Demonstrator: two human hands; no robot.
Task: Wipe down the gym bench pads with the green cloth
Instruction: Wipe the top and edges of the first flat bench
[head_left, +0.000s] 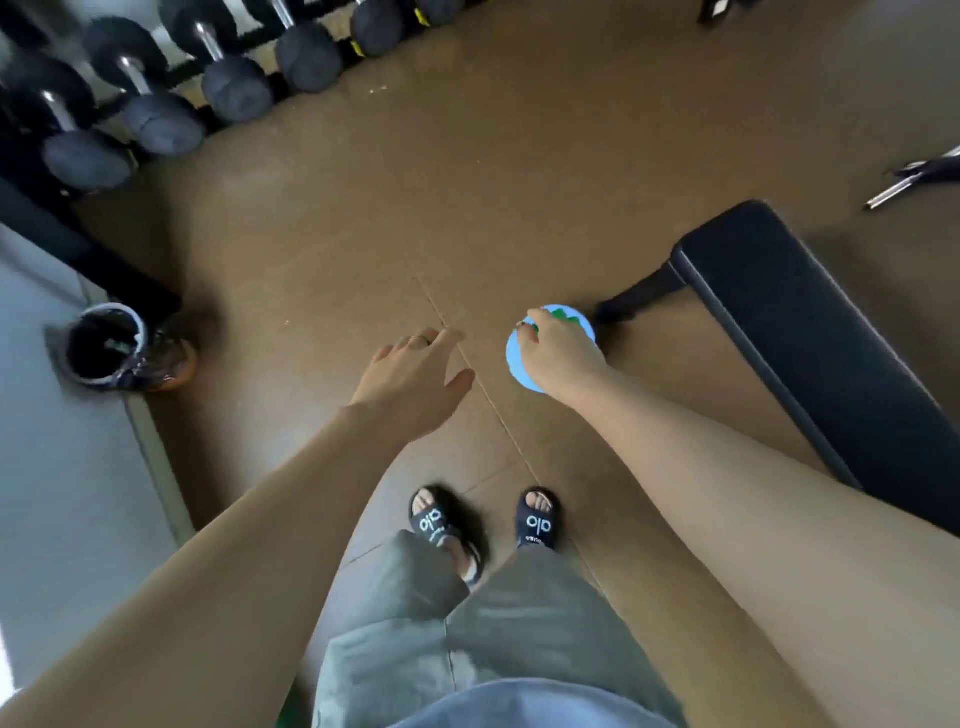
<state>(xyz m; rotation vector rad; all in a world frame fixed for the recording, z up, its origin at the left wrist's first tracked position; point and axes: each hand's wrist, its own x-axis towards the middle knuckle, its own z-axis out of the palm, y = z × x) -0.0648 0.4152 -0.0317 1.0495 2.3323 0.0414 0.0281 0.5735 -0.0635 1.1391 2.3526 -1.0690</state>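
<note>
The right hand (558, 348) reaches down into a light blue round container (517, 358) on the brown floor (467, 171), fingers curled on the green cloth (565, 314) showing at its far rim. The left hand (413, 382) hovers open and empty, just left of it. The black bench pad (810, 338) runs along the right; dumbbells (228, 88) line the far left

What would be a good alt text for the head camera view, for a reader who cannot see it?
Seen from above, a standing person's right hand reaches into a light blue container on the brown floor, at a green cloth, beside a black gym bench. The left hand is open and empty. Dumbbells line the far wall.
</note>
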